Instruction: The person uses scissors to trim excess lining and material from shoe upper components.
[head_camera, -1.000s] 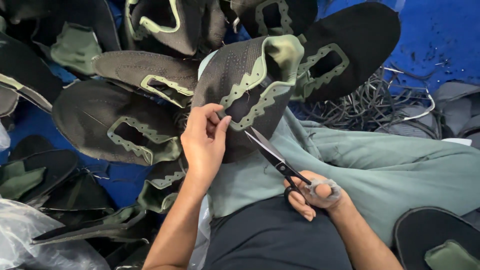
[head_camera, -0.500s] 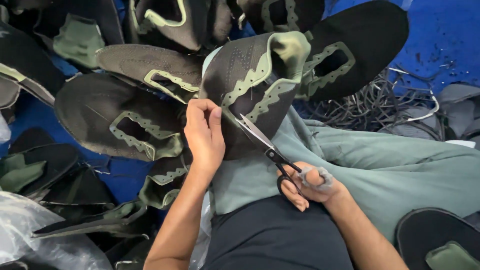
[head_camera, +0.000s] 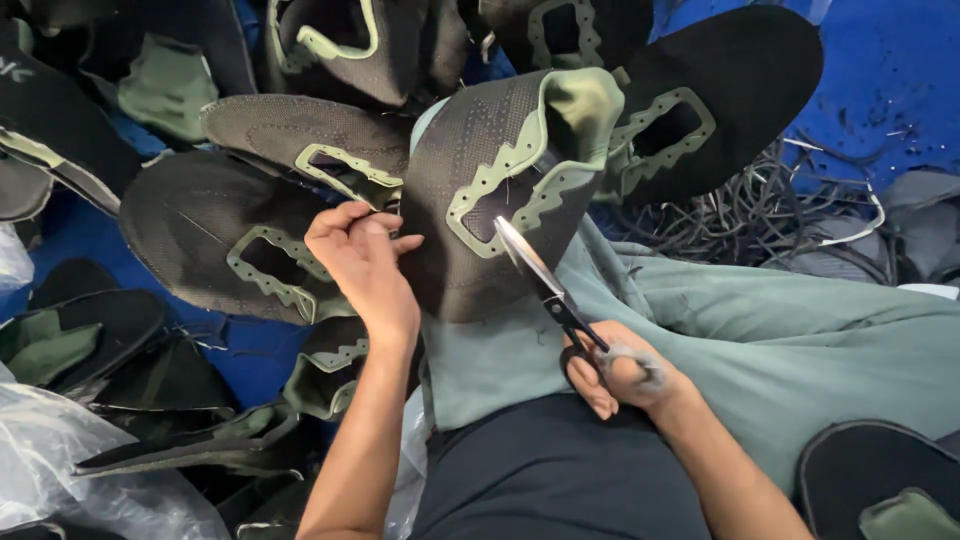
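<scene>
Scissors (head_camera: 545, 285) now higher on one shoe upper (head_camera: 500, 190), right hand (head_camera: 620, 370) gripping them, left hand (head_camera: 360, 260) seemingly pinching its edge.

Dark shoe uppers (head_camera: 230, 240) lie crowded on the left and at the top, leaving little free room there. A tangle of black cords (head_camera: 740, 215) blocks the right. The green trouser leg (head_camera: 800, 340) offers open room.

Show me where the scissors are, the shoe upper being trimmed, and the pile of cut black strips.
scissors (head_camera: 545, 288), head view, on the blades near the pivot.
shoe upper (head_camera: 470, 270), head view, on its dark knit panel.
pile of black strips (head_camera: 740, 215), head view, middle of the tangle.
</scene>
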